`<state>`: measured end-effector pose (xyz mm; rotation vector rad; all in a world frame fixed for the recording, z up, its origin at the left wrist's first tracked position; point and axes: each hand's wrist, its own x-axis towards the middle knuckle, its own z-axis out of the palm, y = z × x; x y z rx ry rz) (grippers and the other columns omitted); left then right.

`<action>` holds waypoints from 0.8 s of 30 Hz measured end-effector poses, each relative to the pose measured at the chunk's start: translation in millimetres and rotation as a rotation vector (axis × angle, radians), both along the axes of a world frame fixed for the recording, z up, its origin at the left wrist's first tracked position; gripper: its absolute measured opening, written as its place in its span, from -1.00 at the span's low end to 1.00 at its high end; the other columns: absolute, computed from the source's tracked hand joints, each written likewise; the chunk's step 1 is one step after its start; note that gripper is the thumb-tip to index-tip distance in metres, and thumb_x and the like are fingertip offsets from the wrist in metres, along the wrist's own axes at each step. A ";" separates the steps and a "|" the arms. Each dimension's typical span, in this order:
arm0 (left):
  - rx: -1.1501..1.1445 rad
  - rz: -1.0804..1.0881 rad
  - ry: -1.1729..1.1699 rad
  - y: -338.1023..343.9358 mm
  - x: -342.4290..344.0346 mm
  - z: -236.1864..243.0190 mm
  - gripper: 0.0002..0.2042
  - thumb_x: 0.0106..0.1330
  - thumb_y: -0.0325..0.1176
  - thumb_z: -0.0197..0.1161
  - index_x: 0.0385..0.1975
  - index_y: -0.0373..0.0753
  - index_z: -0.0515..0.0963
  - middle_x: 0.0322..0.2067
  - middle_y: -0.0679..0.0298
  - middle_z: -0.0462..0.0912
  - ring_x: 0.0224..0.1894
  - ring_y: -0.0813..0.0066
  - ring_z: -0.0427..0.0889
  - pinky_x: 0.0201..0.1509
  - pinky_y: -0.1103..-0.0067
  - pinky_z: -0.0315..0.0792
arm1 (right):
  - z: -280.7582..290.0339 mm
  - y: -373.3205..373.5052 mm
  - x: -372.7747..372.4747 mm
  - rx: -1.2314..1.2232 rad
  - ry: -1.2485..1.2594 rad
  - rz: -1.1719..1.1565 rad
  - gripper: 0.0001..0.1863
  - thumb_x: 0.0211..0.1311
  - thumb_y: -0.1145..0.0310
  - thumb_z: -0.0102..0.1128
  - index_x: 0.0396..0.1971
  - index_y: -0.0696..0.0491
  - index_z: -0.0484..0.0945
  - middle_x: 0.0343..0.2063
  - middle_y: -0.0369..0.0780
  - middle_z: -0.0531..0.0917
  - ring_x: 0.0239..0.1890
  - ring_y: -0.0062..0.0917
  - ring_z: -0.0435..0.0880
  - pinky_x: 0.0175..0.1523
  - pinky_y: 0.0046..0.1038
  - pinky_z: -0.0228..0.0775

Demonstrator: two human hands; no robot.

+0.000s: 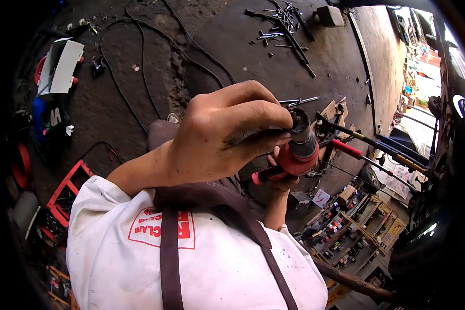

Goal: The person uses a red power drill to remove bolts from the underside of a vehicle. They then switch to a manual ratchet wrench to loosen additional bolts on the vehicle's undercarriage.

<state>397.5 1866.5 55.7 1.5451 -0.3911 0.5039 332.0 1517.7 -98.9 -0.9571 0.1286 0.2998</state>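
In front of my chest is a red and black power tool (300, 161), which looks like an impact wrench, its nose tilted up. My right hand (286, 183), partly hidden behind it, wraps round its handle. My left hand (219, 132) reaches across from the left, with thumb and fingers closed on a dark, round, socket-like piece (298, 123) at the tool's nose. Whether that piece is fully seated cannot be made out. Grease marks show on the left hand.
Loose hand tools (284, 36) lie on the dark floor at the far side. Black cables (142, 25) loop across it. A red-sleeved rod (346, 149) slants toward the vehicle at right. A white box (67, 67) and red metal frame (70, 188) stand left; stocked shelving (354, 227) stands lower right.
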 end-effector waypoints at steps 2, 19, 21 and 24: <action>0.013 -0.028 0.017 5.4 0.7 1.2 -0.76 0.04 -0.65 0.42 -0.27 -0.36 0.62 -0.33 0.13 0.62 -0.38 0.43 0.65 -0.34 0.59 0.56 | 7.0 6.8 4.7 0.285 0.054 -0.004 -0.06 -0.17 0.19 0.40 0.29 0.14 0.22 0.15 -0.05 0.45 0.12 -0.17 0.49 0.09 -0.20 0.38; -0.153 -0.384 0.730 21.3 27.3 -53.5 -0.54 0.11 -0.66 0.22 0.07 -0.27 0.45 -0.24 0.29 0.64 -0.27 0.47 0.64 -0.26 0.58 0.51 | 49.8 29.7 15.6 -0.074 0.017 -0.010 -0.27 -0.20 0.42 0.45 0.12 0.18 0.45 -0.08 -0.18 0.65 -0.15 -0.47 0.67 0.01 -0.40 0.54; -0.347 -0.685 0.871 -9.1 9.4 -107.4 -0.41 0.14 -0.74 0.03 0.24 -0.23 0.28 0.00 0.24 0.55 0.02 0.58 0.54 -0.20 0.62 0.54 | 60.3 47.0 26.3 -0.249 0.041 0.011 -0.40 -0.24 0.46 0.42 -0.02 0.19 0.56 -0.28 -0.25 0.70 -0.33 -0.56 0.68 -0.14 -0.49 0.54; -0.667 -0.523 0.678 -39.4 2.3 -95.7 -0.45 0.39 0.08 0.08 0.16 -0.24 0.34 0.00 0.18 0.55 0.06 0.36 0.56 0.13 0.40 0.45 | 102.7 102.9 43.7 -0.586 -0.093 0.112 -0.46 -0.20 0.51 0.48 -0.06 0.13 0.62 -0.29 -0.31 0.61 -0.35 -0.61 0.60 -0.21 -0.48 0.49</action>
